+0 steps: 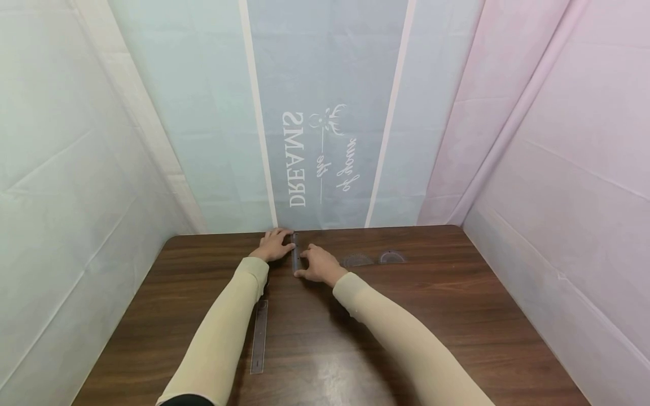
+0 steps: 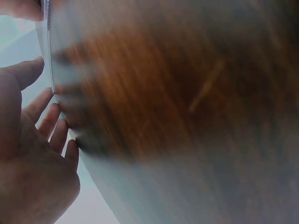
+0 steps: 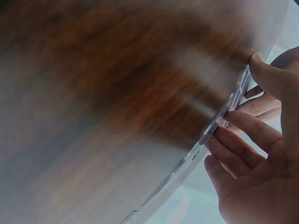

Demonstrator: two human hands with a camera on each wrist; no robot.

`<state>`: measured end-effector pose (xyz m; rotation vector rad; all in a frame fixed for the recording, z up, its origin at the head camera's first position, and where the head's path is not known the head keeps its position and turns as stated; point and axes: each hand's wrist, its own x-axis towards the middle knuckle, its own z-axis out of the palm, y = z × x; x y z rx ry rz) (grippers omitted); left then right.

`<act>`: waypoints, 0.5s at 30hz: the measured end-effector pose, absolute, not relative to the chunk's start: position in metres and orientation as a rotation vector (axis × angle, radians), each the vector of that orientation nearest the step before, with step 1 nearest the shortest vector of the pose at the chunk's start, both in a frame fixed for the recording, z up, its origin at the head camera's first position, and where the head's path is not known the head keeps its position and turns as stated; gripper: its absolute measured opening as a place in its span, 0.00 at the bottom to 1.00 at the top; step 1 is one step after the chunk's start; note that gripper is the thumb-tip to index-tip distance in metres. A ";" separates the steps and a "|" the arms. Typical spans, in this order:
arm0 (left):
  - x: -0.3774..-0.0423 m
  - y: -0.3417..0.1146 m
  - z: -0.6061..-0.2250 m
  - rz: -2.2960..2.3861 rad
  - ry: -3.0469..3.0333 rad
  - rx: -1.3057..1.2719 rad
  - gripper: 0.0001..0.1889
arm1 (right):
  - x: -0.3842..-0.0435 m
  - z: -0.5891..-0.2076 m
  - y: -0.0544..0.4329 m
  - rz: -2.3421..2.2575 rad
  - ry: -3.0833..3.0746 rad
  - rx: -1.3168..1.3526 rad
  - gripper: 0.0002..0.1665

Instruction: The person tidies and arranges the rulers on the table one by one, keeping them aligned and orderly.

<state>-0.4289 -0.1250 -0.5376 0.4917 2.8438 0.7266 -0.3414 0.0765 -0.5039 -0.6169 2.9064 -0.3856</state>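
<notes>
In the head view a clear ruler (image 1: 296, 255) lies flat near the table's far edge, pointing away from me, between my two hands. My left hand (image 1: 272, 246) is on its left, fingers spread toward the far edge. In the left wrist view the left index fingertip (image 2: 52, 91) is right at the ruler's end and the thumb close to its edge. From the right, my right hand (image 1: 321, 265) reaches in, its thumb at the ruler's near end. Its other fingers (image 3: 236, 147) rest loosely extended along the table beside the ruler in the right wrist view.
A second clear ruler (image 1: 259, 338) lies by the left forearm, nearer me. Right of my right hand are two clear protractors, one (image 1: 358, 260) close to the wrist and another (image 1: 392, 257) farther right. Fabric walls enclose the brown wooden table (image 1: 457, 316) behind and at both sides.
</notes>
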 end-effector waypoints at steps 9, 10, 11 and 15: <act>-0.431 -0.127 -0.542 0.788 2.825 0.454 0.34 | -0.342 -0.506 0.077 -0.413 2.907 -0.631 0.42; -0.431 -0.128 -0.542 0.807 2.820 0.446 0.34 | -0.342 -0.506 0.077 -0.421 2.905 -0.633 0.42; -0.430 -0.128 -0.542 0.824 2.816 0.440 0.34 | -0.342 -0.506 0.078 -0.426 2.904 -0.634 0.42; -0.427 -0.128 -0.541 0.888 2.805 0.423 0.33 | -0.343 -0.507 0.078 -0.450 2.898 -0.635 0.42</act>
